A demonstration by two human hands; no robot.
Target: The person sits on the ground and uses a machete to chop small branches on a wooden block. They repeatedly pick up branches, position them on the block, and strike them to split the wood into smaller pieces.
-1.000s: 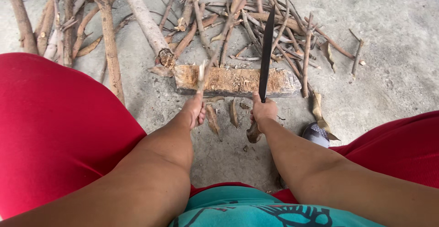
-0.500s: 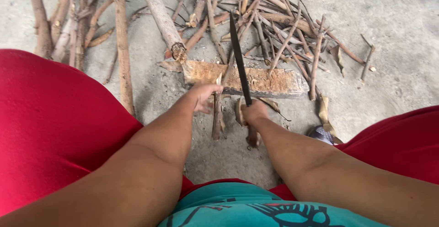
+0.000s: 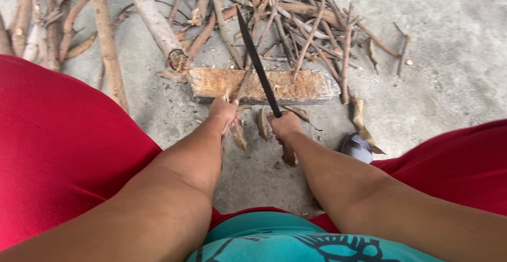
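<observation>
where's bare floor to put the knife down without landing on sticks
Bare concrete floor lies to the right, past the stick pile and above the red-clad knee. A smaller bare patch sits between the thick branch and the wooden block. Crowded: everything behind the block, and the chips by both hands.

ahead: wood block (image 3: 296, 85), stick pile (image 3: 296, 19) block | right: bare concrete floor (image 3: 449, 45) open

The grey floor (image 3: 449, 40) holds a flat wooden block (image 3: 296, 86), a big pile of thin dry sticks (image 3: 311, 24) behind it, thicker branches (image 3: 105, 45) on the left, and small wood chips (image 3: 262, 124) just in front of the block.
</observation>
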